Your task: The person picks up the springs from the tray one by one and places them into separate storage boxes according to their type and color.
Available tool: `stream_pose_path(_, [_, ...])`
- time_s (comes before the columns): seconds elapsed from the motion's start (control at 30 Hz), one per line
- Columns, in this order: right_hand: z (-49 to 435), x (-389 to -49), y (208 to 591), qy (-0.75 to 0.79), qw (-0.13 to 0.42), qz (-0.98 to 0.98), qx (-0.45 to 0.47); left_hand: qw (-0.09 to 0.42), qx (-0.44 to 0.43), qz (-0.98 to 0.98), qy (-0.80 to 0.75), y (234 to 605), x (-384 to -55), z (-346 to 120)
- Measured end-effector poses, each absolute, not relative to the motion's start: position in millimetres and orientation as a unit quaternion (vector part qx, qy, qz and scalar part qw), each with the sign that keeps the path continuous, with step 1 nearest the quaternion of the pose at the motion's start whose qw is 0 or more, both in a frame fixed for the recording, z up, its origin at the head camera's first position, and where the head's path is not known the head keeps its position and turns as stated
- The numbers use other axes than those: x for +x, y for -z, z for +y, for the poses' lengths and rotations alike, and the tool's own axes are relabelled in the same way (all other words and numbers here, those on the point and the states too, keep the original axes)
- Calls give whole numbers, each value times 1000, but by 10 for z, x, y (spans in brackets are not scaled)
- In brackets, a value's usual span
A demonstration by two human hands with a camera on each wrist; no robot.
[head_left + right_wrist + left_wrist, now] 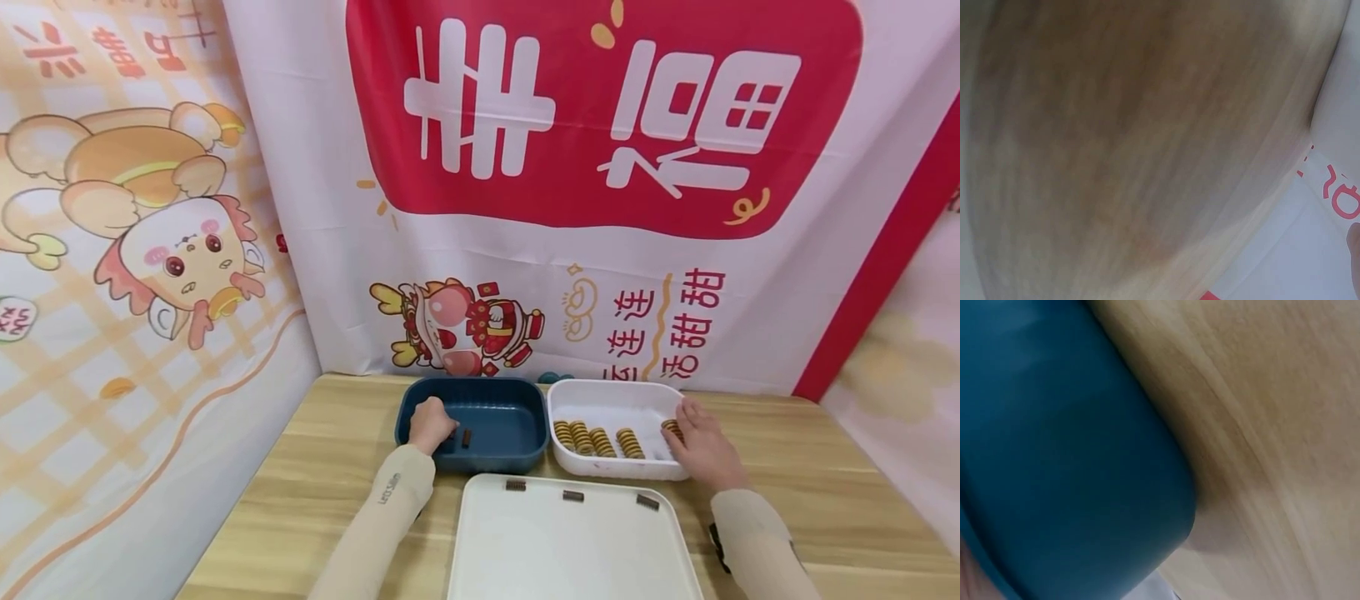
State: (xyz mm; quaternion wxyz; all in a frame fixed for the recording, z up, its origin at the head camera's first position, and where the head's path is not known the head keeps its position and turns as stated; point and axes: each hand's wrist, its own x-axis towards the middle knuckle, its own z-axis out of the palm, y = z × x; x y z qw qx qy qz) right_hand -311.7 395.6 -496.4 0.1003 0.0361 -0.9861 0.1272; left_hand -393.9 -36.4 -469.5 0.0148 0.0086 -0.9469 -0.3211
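Note:
My left hand (431, 427) reaches into the blue bin (517, 458), fingers curled down and pinching a small dark brown ridged piece (452, 435), mostly covered. Another dark ridged piece (467, 437) lies just right of it. My right hand (707, 446) is over the right rim of the white bin (611, 396). Its thumb and fingers pinch a gold-and-dark striped coil-like piece (672, 429), partly hidden by the hand. In the left wrist view the blue bin's outer wall (1085, 462) fills the left side; the right wrist view catches only a fingertip (1354, 250).
Several striped coil-like pieces (581, 437) lean in a row inside the white bin. A white tray (573, 550) in front bears three dark ridged pieces (573, 496) along its far edge. Everything stands on a wooden table (300, 483), with printed cloth (480, 242) hanging behind.

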Motion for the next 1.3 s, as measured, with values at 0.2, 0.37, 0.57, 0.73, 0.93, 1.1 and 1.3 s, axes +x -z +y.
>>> stream_pose_path(0.2, [3965,-3144,4992,-130,102,-986,29,16,12,-952,304,4747,-3988,-333])
stream_pose_path(0.37, [3977,-3161,5017,-126,108,-986,28,17,14,-959,283,4817,-4035,-326])
stream_pose_path(0.57, [3963,-3165,5020,-124,108,-986,25,18,16,-964,264,4874,-4071,-321])
stream_pose_path(0.73, [3969,-3166,5006,-125,108,-986,29,11,16,-965,260,4876,-4082,-296])
stream_pose_path(0.93, [3972,-3171,5002,-124,114,-985,35,21,13,-962,273,4844,-4062,-312])
stream_pose_path(1.1, [3957,-3152,4989,-122,115,-985,39,21,6,-956,292,4776,-4009,-348])
stream_pose_path(1.3, [3941,-3123,4968,-124,109,-985,39,17,-8,-952,307,4701,-3943,-367])
